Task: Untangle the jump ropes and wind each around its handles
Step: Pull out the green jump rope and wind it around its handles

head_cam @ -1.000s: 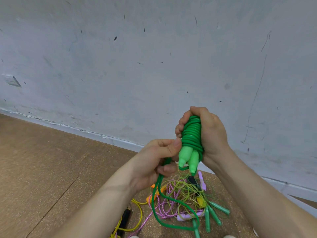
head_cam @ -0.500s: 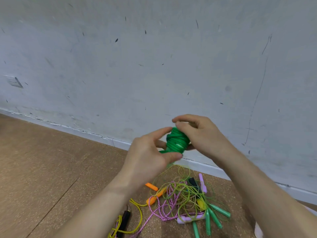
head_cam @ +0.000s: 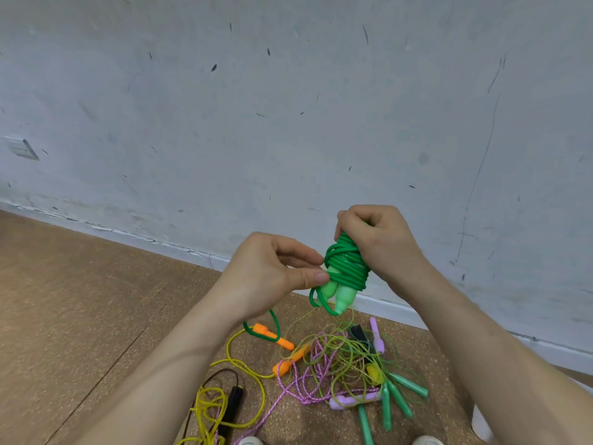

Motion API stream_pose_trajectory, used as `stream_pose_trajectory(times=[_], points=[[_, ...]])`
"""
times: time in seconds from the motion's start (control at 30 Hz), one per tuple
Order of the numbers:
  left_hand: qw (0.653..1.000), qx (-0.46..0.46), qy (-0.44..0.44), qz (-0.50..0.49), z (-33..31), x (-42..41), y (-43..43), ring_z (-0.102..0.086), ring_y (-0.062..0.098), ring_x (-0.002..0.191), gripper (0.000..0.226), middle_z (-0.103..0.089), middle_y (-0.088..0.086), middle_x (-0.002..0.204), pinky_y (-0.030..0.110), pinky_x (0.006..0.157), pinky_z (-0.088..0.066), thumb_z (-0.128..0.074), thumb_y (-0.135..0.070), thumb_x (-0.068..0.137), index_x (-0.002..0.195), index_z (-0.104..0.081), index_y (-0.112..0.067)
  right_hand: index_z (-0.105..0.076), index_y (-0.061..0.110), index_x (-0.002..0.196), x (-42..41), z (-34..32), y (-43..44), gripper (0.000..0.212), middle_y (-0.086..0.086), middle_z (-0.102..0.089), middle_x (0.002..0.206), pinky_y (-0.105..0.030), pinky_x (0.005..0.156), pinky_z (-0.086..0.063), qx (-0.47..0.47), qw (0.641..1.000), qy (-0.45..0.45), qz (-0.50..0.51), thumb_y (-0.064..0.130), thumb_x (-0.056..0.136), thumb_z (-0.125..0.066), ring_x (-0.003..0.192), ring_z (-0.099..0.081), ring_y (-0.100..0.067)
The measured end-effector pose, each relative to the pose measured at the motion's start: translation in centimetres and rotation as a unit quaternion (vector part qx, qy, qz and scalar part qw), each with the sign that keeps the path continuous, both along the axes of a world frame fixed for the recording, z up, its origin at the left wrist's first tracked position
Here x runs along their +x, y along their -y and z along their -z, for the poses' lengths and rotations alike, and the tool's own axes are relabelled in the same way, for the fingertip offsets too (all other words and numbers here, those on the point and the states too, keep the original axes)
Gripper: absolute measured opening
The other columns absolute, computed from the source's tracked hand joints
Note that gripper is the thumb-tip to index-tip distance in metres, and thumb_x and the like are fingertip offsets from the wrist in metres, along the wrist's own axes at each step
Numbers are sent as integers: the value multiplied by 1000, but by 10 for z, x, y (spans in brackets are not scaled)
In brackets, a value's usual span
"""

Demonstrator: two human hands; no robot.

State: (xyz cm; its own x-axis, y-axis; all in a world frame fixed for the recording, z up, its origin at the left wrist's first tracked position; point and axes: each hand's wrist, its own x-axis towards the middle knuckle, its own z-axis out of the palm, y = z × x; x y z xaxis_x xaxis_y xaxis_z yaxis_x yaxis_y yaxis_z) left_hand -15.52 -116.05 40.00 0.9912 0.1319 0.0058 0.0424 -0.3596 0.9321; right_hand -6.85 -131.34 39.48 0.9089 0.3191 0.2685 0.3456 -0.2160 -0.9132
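A second ago a long green loop hung down to the floor. Now my green rope is nearly all coiled round its two pale handles, which point toward 6 o'clock, and only a short loop dangles. My right hand is clenched round the coil's top at 1 o'clock. My left hand, at 9 o'clock, pinches the loose strand. I judge this rope almost finished. In the tangle on the floor at 6 o'clock I count two orange handles, two purple handles, four teal handles and one black handle.
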Motion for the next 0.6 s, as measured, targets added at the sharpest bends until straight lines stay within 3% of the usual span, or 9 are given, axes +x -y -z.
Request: stream_pose_trajectory(times=[0.17,0.3,0.4,0.5,0.57,0.6], points=[[997,-66,-7,33,-1,-3,0,-69,11,68,9,-74,8,73,20,67,-53,-78,-8,69,73,-75,-15,-57,4,57,-4,-5,0,36,-9,-50,58,-23,49,-34,86,995,-31,-26,10,92,-53,55,-44,-16],[999,-5,42,11,-5,-5,-2,-63,9,59,11,-71,8,64,20,61,-50,-84,-15,60,63,-73,-17,-58,5,57,-9,-6,-5,34,-12,-48,59,-24,50,-33,25,998,-14,-63,11,90,-55,55,-42,-13],[996,-8,89,-14,-4,-4,0,-61,7,56,13,-70,4,60,20,59,-50,-84,-19,55,60,-72,-18,-57,5,57,-8,-8,-7,35,-7,-49,57,-22,49,-33,45,997,-32,-60,9,91,-53,53,-42,-12],[990,12,137,-34,3,-3,4,-56,13,56,18,-68,4,61,28,57,-45,-81,-10,68,64,-69,-22,-57,8,56,-8,-7,-9,37,-5,-49,56,-27,54,-35,101,990,-86,-56,10,93,-51,57,-44,-20],[989,-3,146,0,10,-3,5,-44,27,49,16,-62,15,59,31,48,-36,-75,-16,77,69,-64,-25,-57,8,57,-10,-5,-9,37,-7,-49,55,-29,54,-37,151,976,-145,-59,10,94,-50,54,-45,-20],[989,-32,140,23,12,-3,6,-34,25,45,15,-54,22,56,28,44,-29,-70,-18,82,72,-60,-25,-57,7,59,-12,-5,-10,35,-6,-51,55,-28,52,-39,176,966,-180,-60,10,94,-50,51,-46,-19]])
